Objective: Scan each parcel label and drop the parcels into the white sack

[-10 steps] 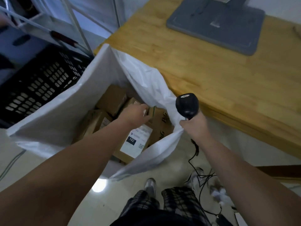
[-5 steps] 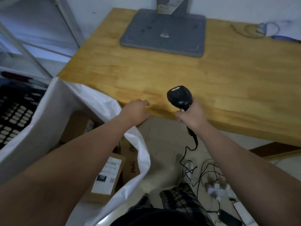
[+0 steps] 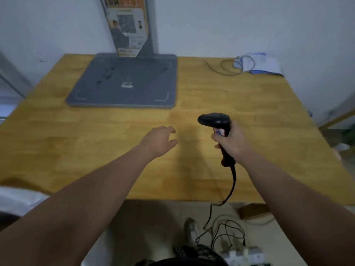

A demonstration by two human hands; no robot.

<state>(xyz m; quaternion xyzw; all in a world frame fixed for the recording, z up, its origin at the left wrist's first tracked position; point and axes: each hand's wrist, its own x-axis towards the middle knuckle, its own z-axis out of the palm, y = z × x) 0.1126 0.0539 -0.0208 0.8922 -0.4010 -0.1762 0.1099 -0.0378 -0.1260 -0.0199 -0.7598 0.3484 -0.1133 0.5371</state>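
Head view shows no parcel on the desk [image 3: 259,112]. Only a corner of the white sack [image 3: 19,200] shows at the lower left, below the desk's near edge. The right hand [image 3: 231,144] grips the scanner [image 3: 216,121] by its handle, with the head pointing left, ready to read a label. The left hand [image 3: 160,139] hovers over the desk with fingers relaxed and holds nothing, probably kept free to fetch a parcel. The scanner cable [image 3: 233,181] hangs off the near edge toward the floor.

Dim, even indoor light; a soft shadow crosses the surface [image 3: 259,116] at centre. Wide-angle bending at the frame edges; overall motion blur, perhaps strongest lower left.
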